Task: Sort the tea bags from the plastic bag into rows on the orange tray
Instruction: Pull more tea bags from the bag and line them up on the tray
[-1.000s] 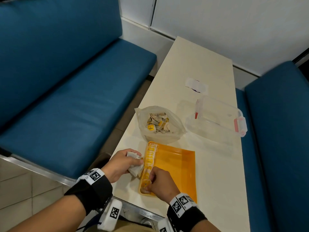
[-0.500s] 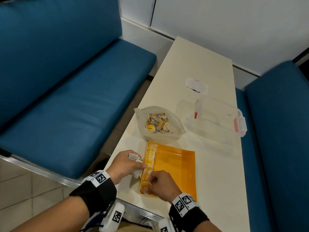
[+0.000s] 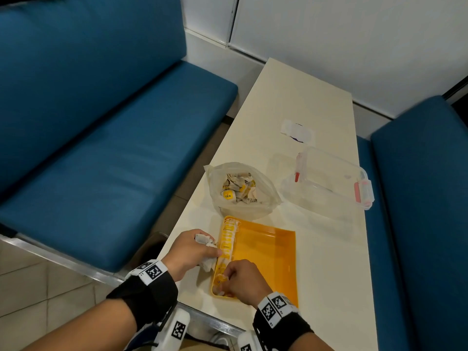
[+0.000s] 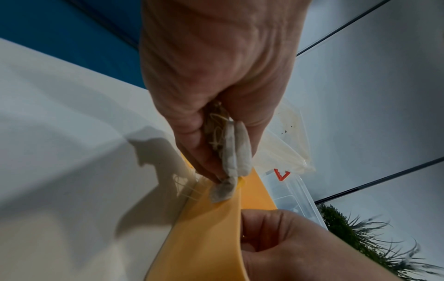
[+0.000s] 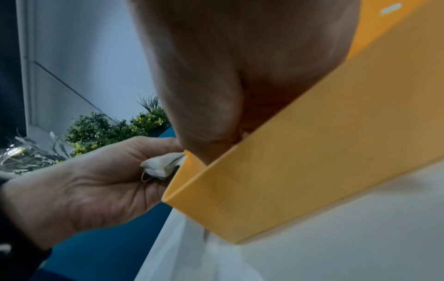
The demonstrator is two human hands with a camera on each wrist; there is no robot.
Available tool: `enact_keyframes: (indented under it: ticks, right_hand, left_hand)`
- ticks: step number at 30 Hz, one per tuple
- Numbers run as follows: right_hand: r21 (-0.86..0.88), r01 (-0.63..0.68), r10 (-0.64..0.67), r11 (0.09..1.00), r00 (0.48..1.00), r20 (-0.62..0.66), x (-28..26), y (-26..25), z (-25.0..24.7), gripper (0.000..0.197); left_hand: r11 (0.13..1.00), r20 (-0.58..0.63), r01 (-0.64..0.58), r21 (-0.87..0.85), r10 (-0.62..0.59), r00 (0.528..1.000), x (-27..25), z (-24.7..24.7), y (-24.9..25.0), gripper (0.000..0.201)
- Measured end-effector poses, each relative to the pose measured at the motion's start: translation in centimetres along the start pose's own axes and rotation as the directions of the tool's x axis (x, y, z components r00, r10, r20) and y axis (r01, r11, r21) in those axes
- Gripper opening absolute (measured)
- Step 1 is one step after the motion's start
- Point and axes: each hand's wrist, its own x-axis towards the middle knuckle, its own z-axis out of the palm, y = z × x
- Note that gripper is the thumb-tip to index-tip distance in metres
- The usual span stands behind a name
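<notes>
While our left hand (image 3: pixel 191 250) keeps a small bunch of tea bags (image 4: pixel 234 152) curled in its fingers just outside the tray's left wall, our right hand (image 3: pixel 240 281) reaches into the near left corner of the tray (image 3: pixel 268 252), fingers bent and seemingly pinching the bag at the near end of the row; the wrist view hides the fingertips behind the tray wall, so we cannot be sure of the pinch. We judge the split makes sense: the left hand serves as a ready stock beside the row, so the right need only take one bag at a time and seat it. One row (image 3: pixel 229 240) of yellow-tagged bags lies along the left wall, running from far to near, which gives the bags an edge to line up against. To its right the tray floor is bare orange, so most of the sorting seems to lie ahead.

Just beyond the tray's far edge sits the plastic bag (image 3: pixel 241 190), mouth open upward, many tea bags heaped inside, one round yellow tag reading TEA. That closeness keeps each reach short. Right of it stands a clear box (image 3: pixel 329 181) with pink clips, and farther off a small white wrapper (image 3: pixel 297 129).

All this rests on a long cream bench (image 3: pixel 329 262), with the tray at its near left edge. Blue padded seats (image 3: pixel 114 153) flank it on both sides, white wall panels close the far end, and tiled floor shows at the near left. Wrist views catch some greenery behind.
</notes>
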Motion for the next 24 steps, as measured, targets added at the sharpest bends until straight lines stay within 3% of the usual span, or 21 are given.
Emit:
enact_keyframes:
  ticks: [4,12,16,19,22,24]
  right_hand:
    - [0.020,-0.031,0.032,0.999,0.996,-0.083,-0.3,-0.4,0.3,0.035]
    - [0.024,-0.054,0.056,0.998,0.997,-0.050,-0.6,-0.6,-0.3,0.041]
    - [0.040,0.044,-0.034,0.998,0.976,-0.213,-1.6,-2.1,-3.2,0.028]
    - [0.173,0.209,-0.163,0.962,0.955,-0.247,-2.4,-4.2,-5.3,0.031]
    - [0.444,0.250,-0.220,0.861,0.968,-0.119,-2.6,-5.5,-6.1,0.053]
    - [0.550,0.243,-0.266,0.799,0.963,-0.039,-2.6,-5.9,-6.1,0.057]
  left_hand:
    - [1.000,0.001,-0.002,-0.017,0.002,1.000,0.1,0.0,-0.1,0.036]
    - [0.989,0.081,0.024,-0.146,-0.013,0.997,-0.3,-1.1,1.0,0.038]
    - [0.958,0.200,0.055,-0.282,0.003,0.980,-1.0,-2.4,3.1,0.039]
    - [0.915,0.315,0.101,-0.390,0.029,0.949,-1.6,-2.8,4.5,0.044]
    - [0.860,0.413,0.141,-0.491,0.087,0.907,-1.8,-2.7,5.3,0.051]
    - [0.828,0.457,0.157,-0.538,0.130,0.880,-1.9,-2.5,5.6,0.060]
